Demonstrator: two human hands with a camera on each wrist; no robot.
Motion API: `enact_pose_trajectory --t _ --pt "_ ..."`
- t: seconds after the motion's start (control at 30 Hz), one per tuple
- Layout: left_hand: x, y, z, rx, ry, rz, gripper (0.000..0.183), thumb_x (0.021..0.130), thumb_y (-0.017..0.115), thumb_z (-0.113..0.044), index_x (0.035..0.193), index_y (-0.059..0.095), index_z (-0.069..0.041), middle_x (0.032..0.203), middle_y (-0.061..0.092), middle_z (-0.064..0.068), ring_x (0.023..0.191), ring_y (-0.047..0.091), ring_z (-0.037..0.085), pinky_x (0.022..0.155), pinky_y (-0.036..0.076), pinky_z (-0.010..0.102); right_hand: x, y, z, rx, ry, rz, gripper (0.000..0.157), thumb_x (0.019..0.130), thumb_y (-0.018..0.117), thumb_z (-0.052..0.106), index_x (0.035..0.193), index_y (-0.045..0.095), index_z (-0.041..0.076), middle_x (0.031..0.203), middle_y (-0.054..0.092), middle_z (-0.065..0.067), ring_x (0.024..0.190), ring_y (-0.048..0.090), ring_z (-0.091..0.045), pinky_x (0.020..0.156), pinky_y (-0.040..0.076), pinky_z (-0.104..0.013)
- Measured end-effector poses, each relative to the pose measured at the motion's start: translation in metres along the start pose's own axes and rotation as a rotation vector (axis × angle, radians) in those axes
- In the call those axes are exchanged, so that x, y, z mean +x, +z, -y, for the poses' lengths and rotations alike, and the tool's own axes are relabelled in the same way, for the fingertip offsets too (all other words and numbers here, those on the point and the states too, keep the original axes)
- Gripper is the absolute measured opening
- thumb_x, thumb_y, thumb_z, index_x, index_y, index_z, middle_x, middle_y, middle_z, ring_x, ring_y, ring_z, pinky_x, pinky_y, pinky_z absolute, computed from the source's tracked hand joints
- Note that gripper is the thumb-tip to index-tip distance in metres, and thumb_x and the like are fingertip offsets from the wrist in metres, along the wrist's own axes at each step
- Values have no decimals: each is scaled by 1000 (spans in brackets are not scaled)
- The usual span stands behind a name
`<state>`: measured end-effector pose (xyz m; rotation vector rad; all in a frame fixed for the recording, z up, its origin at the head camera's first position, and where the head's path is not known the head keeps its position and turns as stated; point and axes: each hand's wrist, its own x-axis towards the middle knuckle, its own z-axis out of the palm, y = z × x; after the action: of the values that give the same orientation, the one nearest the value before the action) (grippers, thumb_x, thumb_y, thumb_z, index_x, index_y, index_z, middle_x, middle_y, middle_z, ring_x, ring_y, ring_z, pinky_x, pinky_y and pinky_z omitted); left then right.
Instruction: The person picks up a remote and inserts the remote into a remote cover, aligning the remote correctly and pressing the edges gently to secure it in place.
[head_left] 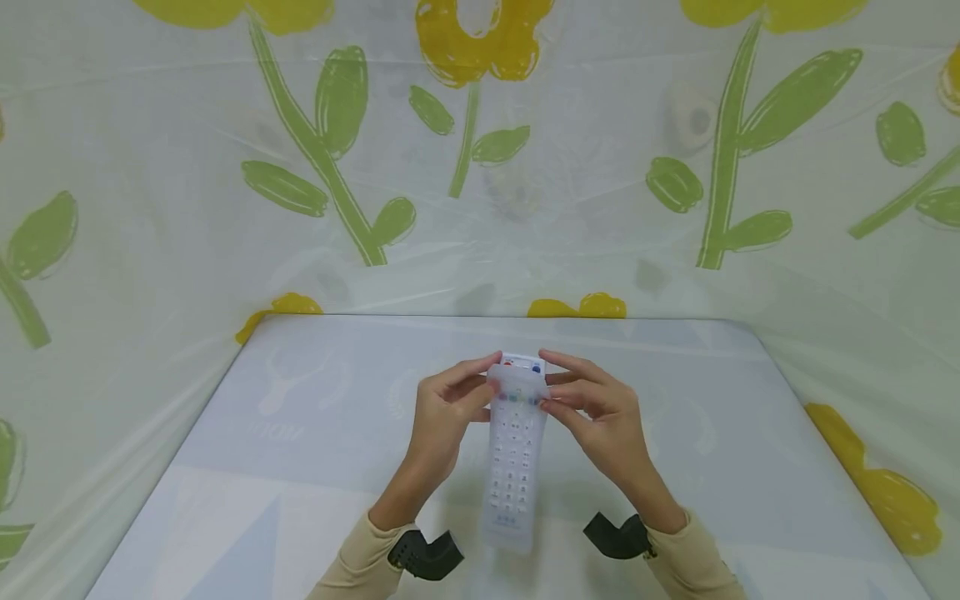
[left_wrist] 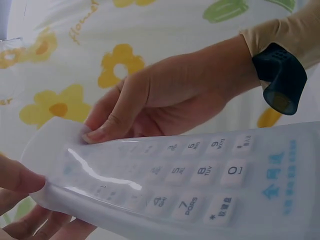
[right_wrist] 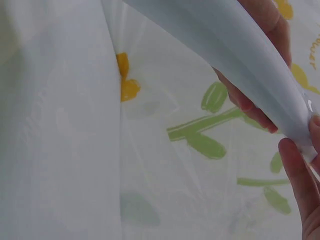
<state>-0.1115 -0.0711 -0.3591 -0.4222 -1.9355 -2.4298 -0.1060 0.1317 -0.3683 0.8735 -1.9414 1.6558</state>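
Directions are given with the far edge of the desk (head_left: 300, 500) at 12 o'clock. The white remote control (head_left: 522, 362) is located above the desk between the two hands, its long axis running from 12 o'clock to slightly past 6 o'clock, keypad side facing the head camera. The decisive relation is at the 12 o'clock end: a short section of the remote control, bearing red and blue marks, protrudes beyond the mouth of the translucent cover (head_left: 516, 458). From this end, the left hand (head_left: 442, 408) lies toward 8 o'clock and the right hand (head_left: 609, 417) toward 4 o'clock; both are in contact, so neither is nearer. The left hand grips the cover at its 9 o'clock edge, thumb on the front near the mouth and index fingertip at the corner of the protruding end. The right hand pinches the cover at its 3 o'clock edge, with its index fingertip at the opposite corner. The cover is the only container in view; it encloses the remaining length of the remote control, and the number keys and blue lettering are visible through it. Whether the 6 o'clock end touches the desk cannot be determined.
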Motion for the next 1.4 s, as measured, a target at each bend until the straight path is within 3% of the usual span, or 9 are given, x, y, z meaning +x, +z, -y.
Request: enact_pose_trajectory --t 0.2,0.5,0.67,0.8,0.97,1.1,1.4 --pt "0 1 3 0 8 12 31 88 62 0 119 64 -1 112 64 13 91 63 22 69 57 36 0 -1 0 58 -10 -36 28 68 68 -25 90 71 -7 118 60 -26 92 66 -20 74 55 -30" --pt "0 2 4 16 2 -11 30 87 63 3 117 65 -1 111 64 13 95 61 22 70 57 34 -1 -3 -4 108 105 -22 19 76 69 -16 93 69 -9 120 59 -24 103 62 -26 74 55 -36" --pt "-1 4 6 15 19 -70 24 84 67 4 108 68 1 103 65 15 88 64 22 67 57 35 -2 -7 -3 214 275 16 16 92 54 -7 106 62 -10 116 60 -15 97 63 -23 74 56 -36" --pt "-4 6 8 25 58 -82 15 82 69 5 97 69 4 95 64 17 85 65 23 63 58 36 0 -7 -2 283 375 9 21 95 50 -2 114 53 -9 105 62 -9 89 64 -23 69 57 -37" --pt "-7 7 8 37 85 -92 13 81 69 7 93 69 4 93 64 17 86 65 27 62 58 38 1 -6 0 221 362 0 25 90 57 -5 114 56 -11 103 65 -8 83 66 -24 62 57 -40" --pt "-8 6 5 43 77 -80 14 80 70 6 94 69 4 93 65 16 84 65 27 61 58 40 2 -7 1 201 316 -7 24 87 61 -9 110 61 -14 101 68 -8 79 66 -22 64 57 -38" --pt "-12 9 -2 37 20 -76 10 79 70 7 89 71 5 88 67 16 77 66 24 53 56 42 5 -17 -1 223 299 134 22 86 62 -8 108 64 -11 102 69 -6 86 66 -20 75 56 -32"
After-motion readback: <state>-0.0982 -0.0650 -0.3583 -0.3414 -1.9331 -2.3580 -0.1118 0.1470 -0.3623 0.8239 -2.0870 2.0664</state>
